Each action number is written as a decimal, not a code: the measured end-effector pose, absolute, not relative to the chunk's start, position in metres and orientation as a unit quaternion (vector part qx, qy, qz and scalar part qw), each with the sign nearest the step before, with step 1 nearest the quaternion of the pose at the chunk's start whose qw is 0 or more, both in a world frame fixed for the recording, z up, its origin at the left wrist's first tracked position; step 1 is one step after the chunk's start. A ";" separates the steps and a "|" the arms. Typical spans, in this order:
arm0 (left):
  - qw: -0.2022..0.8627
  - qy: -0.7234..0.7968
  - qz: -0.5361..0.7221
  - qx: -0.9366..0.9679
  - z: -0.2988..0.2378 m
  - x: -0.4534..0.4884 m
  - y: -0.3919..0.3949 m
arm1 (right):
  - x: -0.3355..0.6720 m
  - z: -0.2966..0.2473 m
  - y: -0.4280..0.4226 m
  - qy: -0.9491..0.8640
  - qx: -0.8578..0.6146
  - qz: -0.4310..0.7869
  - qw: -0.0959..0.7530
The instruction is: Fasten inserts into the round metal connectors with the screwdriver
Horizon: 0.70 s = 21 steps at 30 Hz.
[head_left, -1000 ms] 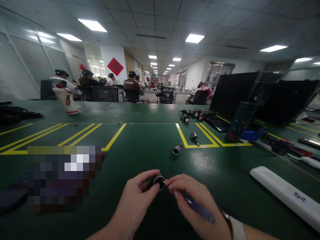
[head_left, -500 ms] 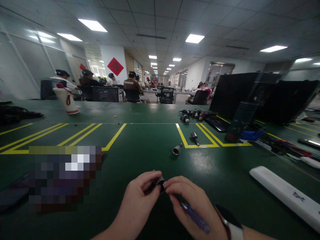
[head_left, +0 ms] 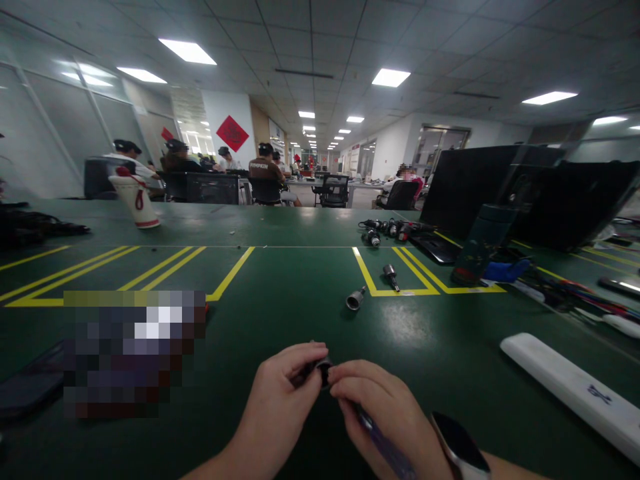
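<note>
Low over the near part of the table, my left hand is closed around a small dark metal hole saw, its round open mouth turned to the right. My right hand is closed too, thumb and fingertips pinched at the rim of that mouth. A pen-like tool with a translucent purple handle lies under its fingers and against the palm; the tool's tip is hidden. Beyond my hands, a second hole saw lies on its side. A third hole saw rests inside a yellow-taped box.
A long white case lies at the right. Behind it are a dark bottle, cables and monitors. A blurred-out object and a phone occupy the left. Farther back are a paper cup and more metal parts.
The purple-handled tool has shifted slightly down, with its end lower in the picture. Both hands keep nearly the same place and the same grip at the hole saw.
</note>
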State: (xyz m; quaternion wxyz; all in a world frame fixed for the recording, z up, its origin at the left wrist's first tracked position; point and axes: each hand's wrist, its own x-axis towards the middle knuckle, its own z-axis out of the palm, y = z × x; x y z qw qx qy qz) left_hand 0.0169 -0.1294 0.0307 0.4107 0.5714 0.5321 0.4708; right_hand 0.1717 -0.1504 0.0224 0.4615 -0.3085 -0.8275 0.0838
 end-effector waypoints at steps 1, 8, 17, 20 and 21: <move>0.408 0.530 0.470 0.576 0.031 0.017 -0.130 | 0.172 0.022 -0.151 -0.832 -0.308 0.076 0.455; 0.387 0.528 0.440 0.615 0.032 0.017 -0.130 | 0.173 0.025 -0.154 -0.877 -0.263 0.011 0.402; 0.358 0.498 0.424 0.667 0.023 0.013 -0.130 | 0.177 0.023 -0.153 -0.864 -0.276 0.080 0.413; 0.367 0.491 0.428 0.664 0.022 0.013 -0.130 | 0.179 0.025 -0.154 -0.856 -0.274 0.094 0.429; 0.368 0.494 0.428 0.661 0.022 0.013 -0.130 | 0.178 0.025 -0.154 -0.861 -0.271 0.079 0.423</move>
